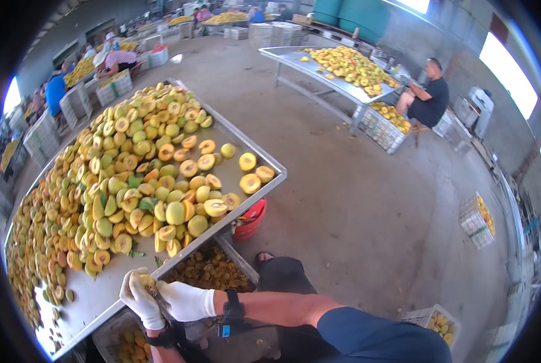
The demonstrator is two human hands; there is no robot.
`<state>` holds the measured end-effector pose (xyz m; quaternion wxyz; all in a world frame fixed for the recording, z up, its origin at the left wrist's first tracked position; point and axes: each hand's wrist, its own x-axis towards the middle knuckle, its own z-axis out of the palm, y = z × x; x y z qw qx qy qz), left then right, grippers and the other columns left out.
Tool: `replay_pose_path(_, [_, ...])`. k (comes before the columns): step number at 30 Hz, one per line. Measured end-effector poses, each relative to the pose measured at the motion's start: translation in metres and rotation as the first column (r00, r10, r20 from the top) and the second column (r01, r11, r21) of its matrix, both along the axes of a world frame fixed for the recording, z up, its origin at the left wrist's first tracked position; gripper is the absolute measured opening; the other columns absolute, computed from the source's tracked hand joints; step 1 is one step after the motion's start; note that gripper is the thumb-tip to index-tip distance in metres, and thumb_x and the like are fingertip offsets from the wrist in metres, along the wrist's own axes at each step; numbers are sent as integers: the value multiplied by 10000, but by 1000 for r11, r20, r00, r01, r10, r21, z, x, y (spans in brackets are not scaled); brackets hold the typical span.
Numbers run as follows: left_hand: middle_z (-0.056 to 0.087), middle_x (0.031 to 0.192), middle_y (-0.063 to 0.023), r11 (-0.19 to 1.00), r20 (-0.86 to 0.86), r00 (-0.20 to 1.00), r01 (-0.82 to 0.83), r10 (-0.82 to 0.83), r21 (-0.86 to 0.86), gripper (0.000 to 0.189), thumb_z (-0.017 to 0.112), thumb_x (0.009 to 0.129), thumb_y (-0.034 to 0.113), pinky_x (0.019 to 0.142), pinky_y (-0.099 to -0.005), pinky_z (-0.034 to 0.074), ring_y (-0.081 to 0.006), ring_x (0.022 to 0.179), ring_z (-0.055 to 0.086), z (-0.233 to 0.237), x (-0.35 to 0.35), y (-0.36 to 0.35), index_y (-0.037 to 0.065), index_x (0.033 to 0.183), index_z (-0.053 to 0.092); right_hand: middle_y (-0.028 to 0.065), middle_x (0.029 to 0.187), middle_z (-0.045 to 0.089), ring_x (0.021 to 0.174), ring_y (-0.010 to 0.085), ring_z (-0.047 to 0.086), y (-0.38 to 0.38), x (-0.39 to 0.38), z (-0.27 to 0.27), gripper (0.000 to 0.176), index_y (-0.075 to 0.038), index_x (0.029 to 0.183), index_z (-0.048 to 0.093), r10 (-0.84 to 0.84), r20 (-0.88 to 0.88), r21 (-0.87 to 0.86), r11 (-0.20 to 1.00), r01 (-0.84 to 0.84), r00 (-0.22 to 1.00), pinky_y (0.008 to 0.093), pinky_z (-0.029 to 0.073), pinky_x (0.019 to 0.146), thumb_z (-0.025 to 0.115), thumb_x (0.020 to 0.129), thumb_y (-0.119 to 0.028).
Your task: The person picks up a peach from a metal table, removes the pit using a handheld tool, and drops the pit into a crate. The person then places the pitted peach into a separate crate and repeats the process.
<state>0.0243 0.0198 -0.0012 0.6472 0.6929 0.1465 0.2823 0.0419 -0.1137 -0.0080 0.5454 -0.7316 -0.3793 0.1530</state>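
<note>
Holds fruit (147, 281) in left hand (140, 297), within curled fingers (130, 285) | comes close to it with right hand (184, 300), cannot tell whether grasping anything | at table (110, 281) edge, near heap (125, 181)

left hand (138, 297): gloved, curled | right hand (187, 300): gloved, against left | right forearm (276, 307): bare | wrists (233, 307): strapped

No legible text, labels or numbers.
</note>
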Motion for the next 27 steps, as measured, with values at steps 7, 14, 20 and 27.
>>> replay_pose_path(7, [558,634,-12,977,-36,985,169,-166,132,357,516,930,241,508,-253,336,-91,540,459,6,-2,2,-43,767,658,149,874,608,836,300,603,-3,3,-11,191,12,1029,546,96,22,-56,994,-94,995,369,455,709,549,838,4])
replay_pose_path(14, [619,655,-82,951,160,973,114,-165,287,330,508,904,206,555,-264,425,-146,586,568,12,-10,-11,-77,850,668,21,707,554,651,128,545,-23,3,21,111,-43,980,565,287,-390,10,951,-308,875,288,424,574,488,964,-122])
replay_pose_path(20, [635,605,-121,902,-58,904,416,-424,-114,422,569,881,300,542,-263,490,-193,532,618,21,-8,0,-99,791,672,-49,624,447,410,42,408,-33,3,28,134,-107,975,484,398,-765,250,908,-337,506,209,299,329,538,854,-99])
replay_pose_path(27, [670,805,-149,889,197,919,385,-343,-249,582,508,982,509,597,-285,525,-189,655,636,30,-14,-13,-48,1129,589,-83,617,339,405,-2,309,-30,18,28,106,-138,860,445,616,-786,615,768,-181,-54,165,261,299,495,937,-85])
